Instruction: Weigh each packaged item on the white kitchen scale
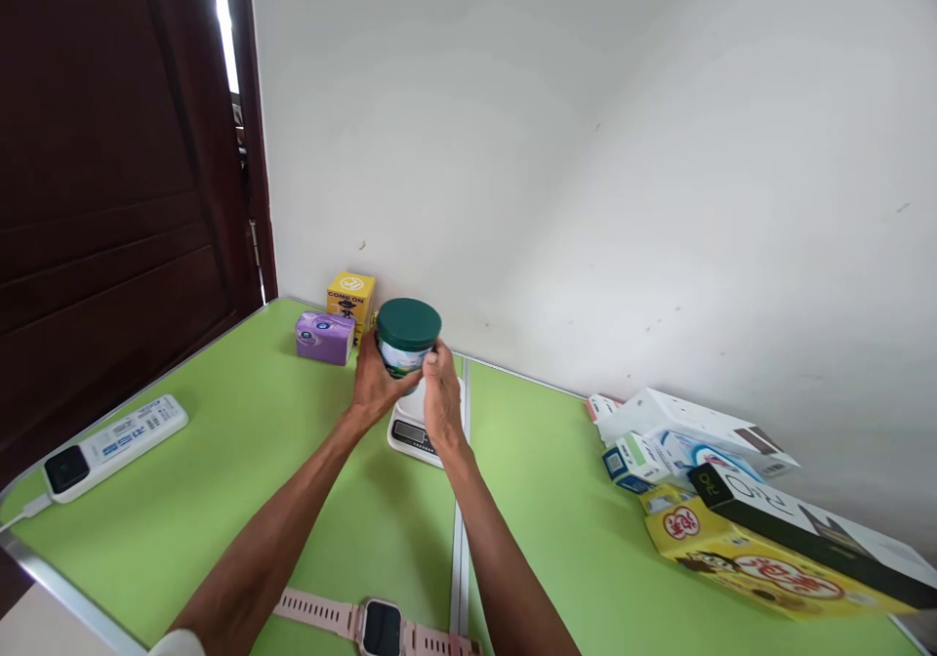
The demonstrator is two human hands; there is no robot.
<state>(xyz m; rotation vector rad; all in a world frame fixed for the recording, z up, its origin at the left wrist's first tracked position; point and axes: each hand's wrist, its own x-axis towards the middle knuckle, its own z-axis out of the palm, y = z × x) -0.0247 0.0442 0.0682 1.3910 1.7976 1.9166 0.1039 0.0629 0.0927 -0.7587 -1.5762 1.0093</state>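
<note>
1. Gripping green-lidded jar (407,339) from opposite sides: left hand (375,379) against left wall, right hand (443,397) against right wall; neither nearer than the other.
2. Holding with fingers curved, parted only to jar's width. Left thumb across near side, right thumb upright just below lid. Cannot tell placement of far fingertips; hidden.
3. Located over white scale (411,431), toward its far part. Cannot tell whether touching the plate or just above; base mostly hidden by hands.
4. Key relation: jar base to plate, directly below grip. Long axis close to upright, lid up, perhaps leaning slightly left. Display uncovered on near side.
5. Also noted on green table (387,539): purple pack (326,337) and yellow box (351,290) left of grip; pink-strapped watch (382,627) near, between forearms.
</note>
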